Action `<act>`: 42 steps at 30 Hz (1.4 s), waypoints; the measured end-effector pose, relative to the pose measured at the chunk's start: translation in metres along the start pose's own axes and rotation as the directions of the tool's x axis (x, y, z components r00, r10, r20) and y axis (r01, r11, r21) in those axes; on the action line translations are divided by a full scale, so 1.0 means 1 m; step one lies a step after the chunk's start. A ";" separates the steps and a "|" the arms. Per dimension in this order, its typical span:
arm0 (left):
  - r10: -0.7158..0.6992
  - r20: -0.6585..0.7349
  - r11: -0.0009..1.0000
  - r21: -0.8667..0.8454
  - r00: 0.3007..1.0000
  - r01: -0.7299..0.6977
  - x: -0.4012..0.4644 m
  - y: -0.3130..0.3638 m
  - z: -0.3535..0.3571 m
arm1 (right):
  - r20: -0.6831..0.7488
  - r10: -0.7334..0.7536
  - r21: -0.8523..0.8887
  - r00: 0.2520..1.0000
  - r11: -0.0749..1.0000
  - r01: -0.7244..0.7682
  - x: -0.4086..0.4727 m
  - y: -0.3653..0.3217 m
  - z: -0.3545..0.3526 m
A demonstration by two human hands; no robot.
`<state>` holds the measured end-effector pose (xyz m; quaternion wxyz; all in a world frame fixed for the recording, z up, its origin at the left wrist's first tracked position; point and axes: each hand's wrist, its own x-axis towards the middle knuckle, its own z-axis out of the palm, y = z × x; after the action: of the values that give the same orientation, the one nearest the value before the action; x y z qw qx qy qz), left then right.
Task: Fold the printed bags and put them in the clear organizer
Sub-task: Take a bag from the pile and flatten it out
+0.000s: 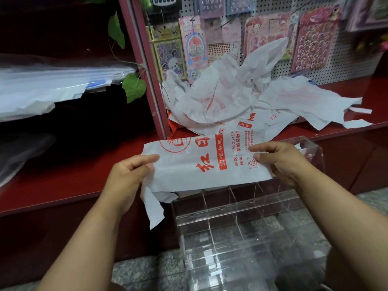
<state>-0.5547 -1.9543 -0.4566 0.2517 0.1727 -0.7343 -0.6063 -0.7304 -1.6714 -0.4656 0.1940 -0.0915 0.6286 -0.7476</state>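
white bag (210, 164) with red print, dark red shelf (63, 181)

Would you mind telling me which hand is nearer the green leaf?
Left. The left hand is below and slightly right of the leaf; the right hand is far right.

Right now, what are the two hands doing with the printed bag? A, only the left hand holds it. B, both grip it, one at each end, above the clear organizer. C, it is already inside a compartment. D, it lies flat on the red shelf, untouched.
B: the left hand and the right hand each pinch an end of the printed bag, stretched between them above the clear organizer.
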 end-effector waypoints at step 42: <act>-0.075 0.247 0.978 -0.172 0.966 0.120 -0.032 0.023 0.069 | 0.472 -0.405 -0.500 0.783 0.608 0.616 -0.016 -0.089 0.133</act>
<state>-0.5674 -1.8761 -0.4488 0.1464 0.1104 -0.6900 -0.7002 -0.6808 -1.7731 -0.3514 0.0234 -0.4455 0.7484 -0.4908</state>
